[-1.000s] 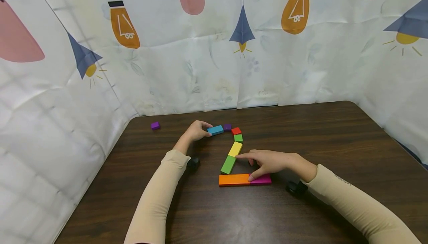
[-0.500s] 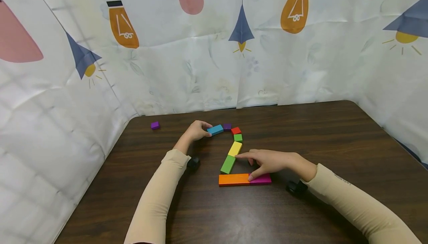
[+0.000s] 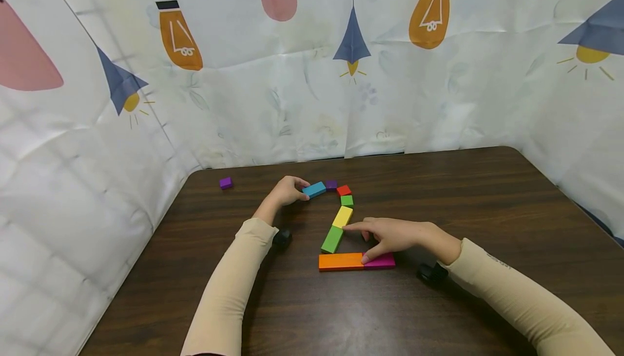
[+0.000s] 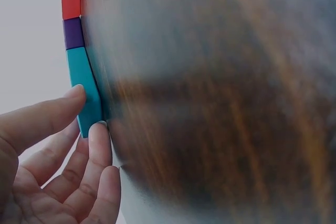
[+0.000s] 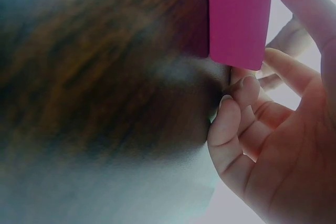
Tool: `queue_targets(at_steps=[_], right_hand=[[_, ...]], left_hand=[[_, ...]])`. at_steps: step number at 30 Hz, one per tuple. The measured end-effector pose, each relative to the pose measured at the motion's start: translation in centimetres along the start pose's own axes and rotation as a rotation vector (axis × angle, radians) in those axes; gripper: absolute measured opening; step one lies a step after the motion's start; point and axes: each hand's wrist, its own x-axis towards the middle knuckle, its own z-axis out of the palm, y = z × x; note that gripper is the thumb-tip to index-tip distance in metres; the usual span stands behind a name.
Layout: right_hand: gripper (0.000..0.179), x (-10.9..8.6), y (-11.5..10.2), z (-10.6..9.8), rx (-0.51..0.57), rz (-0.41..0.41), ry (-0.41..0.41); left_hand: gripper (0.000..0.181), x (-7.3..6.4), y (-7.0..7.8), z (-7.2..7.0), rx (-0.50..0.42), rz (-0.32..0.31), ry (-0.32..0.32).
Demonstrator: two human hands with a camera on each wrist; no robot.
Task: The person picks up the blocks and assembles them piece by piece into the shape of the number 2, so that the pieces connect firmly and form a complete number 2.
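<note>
My left hand (image 3: 287, 191) pinches the outer end of a blue block (image 3: 314, 189) between thumb and fingers. In the left wrist view the thumb lies on this blue block (image 4: 84, 77). From its other end a curve of small blocks runs on: dark purple (image 3: 331, 185), red (image 3: 344, 189) and green (image 3: 346, 201). Below lie a yellow block (image 3: 343, 217) and a longer green block (image 3: 332, 240). My right hand (image 3: 390, 234) stretches its index finger to where those two meet. Its thumb rests at the joint of an orange block (image 3: 340, 261) and a magenta block (image 3: 381, 261).
A loose purple block (image 3: 226, 183) lies near the far left corner of the dark wooden table (image 3: 448, 199). Behind the table hangs a white curtain (image 3: 302, 107) printed with lamps and bulbs. Dark wrist devices sit under both cuffs.
</note>
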Motion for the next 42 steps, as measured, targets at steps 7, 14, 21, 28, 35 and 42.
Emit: queue_targets(at_steps=[7,14,21,28,35,42], right_hand=[[0.08,0.0,-0.9,-0.2,0.006,0.057,-0.003],[0.079,0.0,-1.2,-0.2,-0.008,0.09,-0.008],[0.078,0.0,-1.1,-0.2,0.011,0.09,-0.01],[0.078,0.0,-1.0,-0.2,0.019,0.082,-0.011],[0.078,0.0,-1.2,-0.1,0.021,0.08,-0.01],[0.078,0.0,-1.2,-0.2,0.017,0.088,-0.009]], left_hand=[[0.039,-0.2,0.3,-0.1,-0.01,0.009,-0.005],[0.039,-0.2,0.2,-0.1,-0.01,0.008,-0.001],[0.039,-0.1,0.2,-0.1,-0.009,0.008,-0.001],[0.039,-0.1,0.1,-0.1,-0.018,0.004,0.003],[0.04,-0.2,0.2,-0.1,-0.021,0.006,0.001],[0.04,-0.8,0.3,-1.4,-0.058,0.05,0.062]])
